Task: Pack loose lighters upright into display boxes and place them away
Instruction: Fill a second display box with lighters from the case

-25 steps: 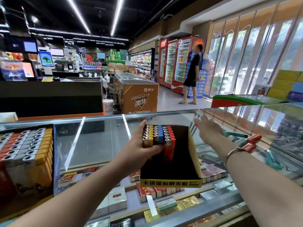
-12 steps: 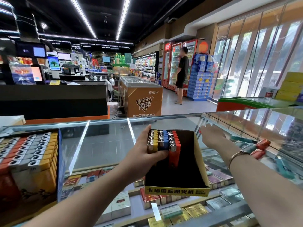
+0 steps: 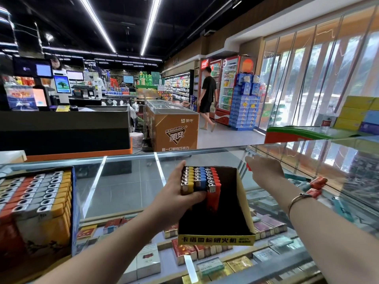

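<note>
Glass desk [image 3: 127, 187] carries my display box [image 3: 217, 239] at 6 o'clock; my left hand [image 3: 174, 199] grips its upright lighters [image 3: 200, 179], my right hand [image 3: 264, 171] reaches open toward loose lighters [image 3: 316, 186] at 3 o'clock; a full box [image 3: 34, 201] sits at 9.

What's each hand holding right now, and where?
Left hand grips the upright lighters in the yellow-fronted cardboard display box. Right hand: cannot tell.

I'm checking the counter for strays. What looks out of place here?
Loose lighters lie flat on the glass counter beyond the right hand, outside the half-filled display box.
</note>
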`<state>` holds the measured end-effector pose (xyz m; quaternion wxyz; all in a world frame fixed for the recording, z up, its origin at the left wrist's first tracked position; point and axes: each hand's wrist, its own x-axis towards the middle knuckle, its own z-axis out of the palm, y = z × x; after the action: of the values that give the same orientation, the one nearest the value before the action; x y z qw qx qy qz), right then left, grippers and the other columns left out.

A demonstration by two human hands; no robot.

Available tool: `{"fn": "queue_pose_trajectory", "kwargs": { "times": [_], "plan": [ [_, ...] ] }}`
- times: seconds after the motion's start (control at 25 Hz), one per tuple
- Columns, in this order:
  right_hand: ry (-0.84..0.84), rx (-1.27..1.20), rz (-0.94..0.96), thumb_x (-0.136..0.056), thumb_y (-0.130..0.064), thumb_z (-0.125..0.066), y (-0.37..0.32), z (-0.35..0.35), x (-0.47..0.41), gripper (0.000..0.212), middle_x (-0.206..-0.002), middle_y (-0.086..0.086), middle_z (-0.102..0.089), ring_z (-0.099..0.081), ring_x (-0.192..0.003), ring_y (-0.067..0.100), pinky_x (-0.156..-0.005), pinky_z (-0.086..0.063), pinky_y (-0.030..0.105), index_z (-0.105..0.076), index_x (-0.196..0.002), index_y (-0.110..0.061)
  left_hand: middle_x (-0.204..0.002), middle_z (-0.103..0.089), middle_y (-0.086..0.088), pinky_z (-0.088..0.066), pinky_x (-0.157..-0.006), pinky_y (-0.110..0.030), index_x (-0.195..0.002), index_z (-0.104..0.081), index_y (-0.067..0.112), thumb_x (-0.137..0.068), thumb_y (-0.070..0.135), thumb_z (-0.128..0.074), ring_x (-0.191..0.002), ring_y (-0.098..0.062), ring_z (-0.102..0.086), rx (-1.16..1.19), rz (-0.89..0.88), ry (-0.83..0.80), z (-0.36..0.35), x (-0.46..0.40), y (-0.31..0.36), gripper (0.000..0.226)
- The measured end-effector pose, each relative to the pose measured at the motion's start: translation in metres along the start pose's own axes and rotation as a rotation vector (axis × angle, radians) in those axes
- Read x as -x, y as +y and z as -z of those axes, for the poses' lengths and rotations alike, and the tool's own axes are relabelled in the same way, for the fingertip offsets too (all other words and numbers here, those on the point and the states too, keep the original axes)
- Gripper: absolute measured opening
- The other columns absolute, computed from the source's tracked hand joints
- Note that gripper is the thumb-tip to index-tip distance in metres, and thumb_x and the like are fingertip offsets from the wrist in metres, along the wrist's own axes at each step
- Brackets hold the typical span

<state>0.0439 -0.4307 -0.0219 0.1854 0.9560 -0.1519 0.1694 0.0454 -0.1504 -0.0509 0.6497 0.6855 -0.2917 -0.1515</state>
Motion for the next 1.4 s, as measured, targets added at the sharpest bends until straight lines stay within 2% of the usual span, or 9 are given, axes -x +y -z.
{"fn": "queue_pose_trajectory", "kwargs": {
  "times": [0.2,0.36,0.68,0.8,0.92,1.04,1.2,1.32,1.4],
  "plan": [
    [-0.202,0.141,-0.12,-0.09,-0.01,-0.043,0.039,0.026,0.017,0.025,-0.095,0.0,-0.056,-0.057,-0.092,0.02,-0.067,-0.044,0.026,-0.054,-0.107,-0.024,-0.119,-0.045,0.004,-0.05,-0.091,-0.047,-0.137,-0.018,0.046,-0.058,0.029,-0.074,-0.107,-0.025,-0.057,0.001,-0.025,0.019,-0.003,0.001,0.002,0.098],
    [-0.381,0.164,-0.053,-0.091,-0.017,-0.044,0.052,0.027,0.033,0.015,-0.081,-0.004,-0.051,-0.052,-0.084,0.018,-0.07,-0.045,0.027,-0.056,-0.099,-0.021,-0.117,-0.049,0.004,-0.051,-0.089,-0.043,-0.139,-0.018,0.041,-0.06,0.027,-0.072,-0.102,-0.02,-0.06,-0.003,-0.036,0.032,-0.003,0.004,0.004,0.097],
    [-0.382,-0.026,0.074,-0.086,-0.015,-0.051,0.039,0.022,0.029,0.012,-0.09,-0.002,-0.054,-0.05,-0.08,0.015,-0.06,-0.036,0.025,-0.048,-0.088,-0.026,-0.115,-0.051,0.0,-0.053,-0.087,-0.043,-0.138,-0.021,0.04,-0.071,0.014,-0.073,-0.102,-0.024,-0.061,0.018,-0.02,0.01,-0.003,0.006,0.005,0.088],
    [-0.409,-0.218,0.054,-0.081,-0.022,-0.059,0.027,0.02,0.022,0.017,-0.084,-0.005,-0.053,-0.049,-0.076,0.012,-0.068,-0.042,0.027,-0.044,-0.076,-0.03,-0.111,-0.052,-0.001,-0.055,-0.081,-0.035,-0.135,-0.025,0.036,-0.076,0.007,-0.071,-0.097,-0.021,-0.063,-0.003,-0.042,-0.012,-0.001,0.007,0.01,0.08],
    [-0.257,-0.549,-0.076,-0.08,-0.023,-0.061,0.012,0.024,0.017,0.013,-0.078,-0.002,-0.053,-0.051,-0.073,0.016,-0.066,-0.044,0.031,-0.047,-0.077,-0.025,-0.117,-0.048,-0.003,-0.053,-0.086,-0.041,-0.128,-0.027,0.043,-0.066,0.021,-0.073,-0.102,-0.027,-0.061,-0.073,-0.037,-0.023,0.002,0.011,0.016,0.08],
    [-0.064,-1.193,-0.224,-0.079,-0.009,-0.058,-0.012,0.05,0.012,0.009,-0.072,0.008,-0.055,-0.051,-0.061,0.018,-0.053,-0.042,0.027,-0.054,-0.087,-0.011,-0.12,-0.045,-0.004,-0.053,-0.086,-0.044,-0.13,-0.026,0.043,-0.065,0.027,-0.073,-0.103,-0.027,-0.059,-0.135,-0.028,-0.014,0.004,0.012,0.017,0.081],
    [0.045,-1.757,-0.166,-0.076,0.005,-0.051,-0.049,0.096,0.01,0.016,-0.075,0.009,-0.056,-0.054,-0.061,0.018,-0.044,-0.044,0.022,-0.056,-0.087,-0.006,-0.121,-0.042,0.001,-0.055,-0.083,-0.037,-0.132,-0.026,0.04,-0.076,0.018,-0.073,-0.101,-0.022,-0.059,-0.161,-0.057,-0.028,0.006,0.012,0.016,0.076],
    [0.122,-1.791,-0.071,-0.079,0.004,-0.053,-0.076,0.103,0.02,0.015,-0.071,0.006,-0.052,-0.051,-0.059,0.014,-0.044,-0.043,0.018,-0.057,-0.089,-0.006,-0.125,-0.032,0.008,-0.054,-0.086,-0.035,-0.134,-0.024,0.042,-0.068,0.045,-0.073,-0.109,-0.017,-0.051,-0.292,-0.084,0.002,0.007,0.014,0.018,0.082],
    [0.213,-1.585,0.016,-0.082,0.002,-0.057,-0.087,0.098,0.029,0.015,-0.075,0.001,-0.053,-0.051,-0.062,0.007,-0.051,-0.043,0.012,-0.057,-0.095,-0.006,-0.125,-0.028,0.016,-0.047,-0.092,-0.03,-0.132,-0.026,0.043,-0.064,0.068,-0.063,-0.117,-0.013,-0.041,-0.389,-0.169,0.073,0.005,0.016,0.024,0.081]
  ]
}}
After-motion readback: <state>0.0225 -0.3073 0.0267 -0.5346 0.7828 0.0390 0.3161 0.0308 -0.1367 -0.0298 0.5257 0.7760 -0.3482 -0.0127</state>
